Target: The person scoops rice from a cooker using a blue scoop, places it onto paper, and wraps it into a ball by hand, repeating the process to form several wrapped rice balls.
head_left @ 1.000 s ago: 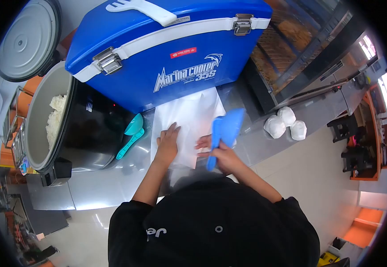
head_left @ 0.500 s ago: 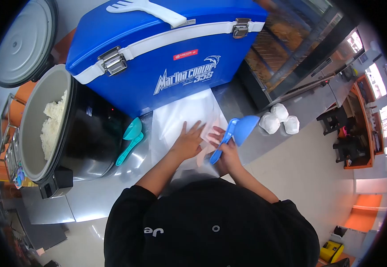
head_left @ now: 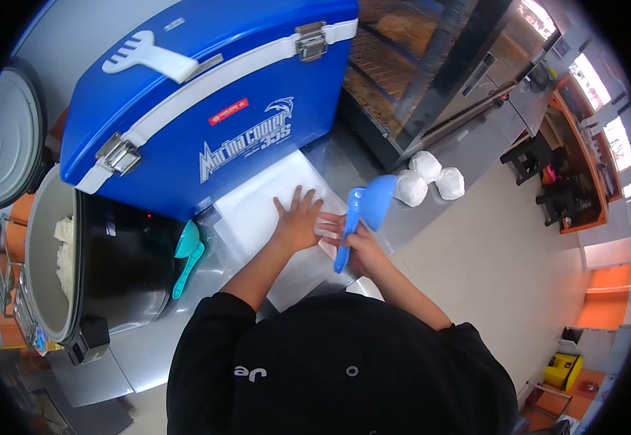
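My left hand [head_left: 299,221] lies with its fingers spread on a stack of white paper sheets [head_left: 246,204] on the metal counter. Just to its right, my right hand [head_left: 359,246] grips a blue scoop [head_left: 375,203] by the handle, with the round bowl tilted up and away. Some of the right fingers reach past the handle to the paper's edge, where a thin sheet shows pinkish near the fingertips. A teal scoop [head_left: 187,239] rests on the counter left of the paper. Three white wrapped bundles [head_left: 411,187] sit beyond the blue scoop.
A large blue cooler [head_left: 177,138] stands behind the paper, a white fork-like spatula [head_left: 148,58] on its lid. To the left is an open black rice cooker [head_left: 123,254] holding white rice [head_left: 64,254]. A glass-sided display case [head_left: 431,80] stands at the back right.
The whole view has swung, so the cooler and counter items sit further left. My left hand's fingers are spread wider on the paper. The blue scoop stays in my right hand.
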Action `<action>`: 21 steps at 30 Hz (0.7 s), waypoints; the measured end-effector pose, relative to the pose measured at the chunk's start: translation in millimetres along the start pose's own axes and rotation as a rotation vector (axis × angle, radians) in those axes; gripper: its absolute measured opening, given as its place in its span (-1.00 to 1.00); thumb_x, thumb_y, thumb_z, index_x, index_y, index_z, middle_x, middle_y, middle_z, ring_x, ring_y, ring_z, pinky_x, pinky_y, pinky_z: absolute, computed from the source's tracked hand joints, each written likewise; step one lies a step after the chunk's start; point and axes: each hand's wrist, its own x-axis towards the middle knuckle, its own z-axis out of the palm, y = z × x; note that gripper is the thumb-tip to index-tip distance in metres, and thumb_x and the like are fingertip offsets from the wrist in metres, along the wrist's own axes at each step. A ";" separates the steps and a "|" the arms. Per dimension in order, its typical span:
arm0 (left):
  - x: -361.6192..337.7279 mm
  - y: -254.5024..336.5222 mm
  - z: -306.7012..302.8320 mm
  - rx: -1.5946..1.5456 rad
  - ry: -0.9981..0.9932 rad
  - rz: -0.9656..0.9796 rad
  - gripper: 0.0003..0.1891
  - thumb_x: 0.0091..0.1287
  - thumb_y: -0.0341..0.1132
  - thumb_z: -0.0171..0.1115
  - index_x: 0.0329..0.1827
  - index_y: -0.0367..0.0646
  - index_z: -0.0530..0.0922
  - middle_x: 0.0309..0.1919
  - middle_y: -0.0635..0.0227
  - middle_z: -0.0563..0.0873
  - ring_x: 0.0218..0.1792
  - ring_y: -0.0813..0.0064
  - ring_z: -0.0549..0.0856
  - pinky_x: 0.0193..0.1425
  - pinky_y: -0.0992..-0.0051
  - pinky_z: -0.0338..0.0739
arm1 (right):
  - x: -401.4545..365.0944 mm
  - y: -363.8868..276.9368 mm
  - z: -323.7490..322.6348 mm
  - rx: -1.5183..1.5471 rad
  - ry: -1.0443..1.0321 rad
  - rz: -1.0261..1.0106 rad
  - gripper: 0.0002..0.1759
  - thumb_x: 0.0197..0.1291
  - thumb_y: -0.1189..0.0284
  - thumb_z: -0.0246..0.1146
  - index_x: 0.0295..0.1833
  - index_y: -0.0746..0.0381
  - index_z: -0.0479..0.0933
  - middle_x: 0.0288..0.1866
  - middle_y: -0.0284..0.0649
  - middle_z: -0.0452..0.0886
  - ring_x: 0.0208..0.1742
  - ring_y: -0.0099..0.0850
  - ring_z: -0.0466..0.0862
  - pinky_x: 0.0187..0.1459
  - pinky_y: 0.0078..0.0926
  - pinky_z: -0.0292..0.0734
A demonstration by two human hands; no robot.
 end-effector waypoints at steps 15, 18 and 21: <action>-0.9 -2.4 -3.6 -0.156 -0.008 -0.101 0.02 -0.06 0.20 0.39 0.51 0.10 0.18 0.56 0.17 -0.06 0.57 0.09 -0.17 0.32 -0.53 -0.27 | 62.5 -12.3 -98.2 -0.610 0.022 0.041 -0.32 -0.07 0.61 0.04 0.31 0.28 0.40 0.27 -0.22 0.49 0.25 -0.38 0.45 0.20 -0.47 0.32; 5.1 0.4 -1.9 -0.149 -0.005 -0.132 0.02 -0.07 0.15 0.42 0.51 0.11 0.17 0.57 0.18 -0.07 0.57 0.09 -0.17 0.33 -0.52 -0.26 | 84.0 -16.2 -113.3 -0.773 -0.074 -0.095 -0.34 -0.07 0.60 0.04 0.28 0.27 0.43 0.15 -0.22 0.54 0.12 -0.39 0.51 0.14 -0.46 0.37; 12.8 0.2 1.1 -0.160 -0.005 -0.176 0.00 -0.06 0.08 0.43 0.50 0.11 0.17 0.57 0.19 -0.09 0.57 0.10 -0.18 0.34 -0.51 -0.26 | 106.3 -18.9 -113.5 -0.804 -0.067 0.065 -0.52 0.00 0.51 0.14 0.12 0.32 0.51 -0.01 -0.08 0.64 0.03 -0.32 0.59 0.12 -0.38 0.45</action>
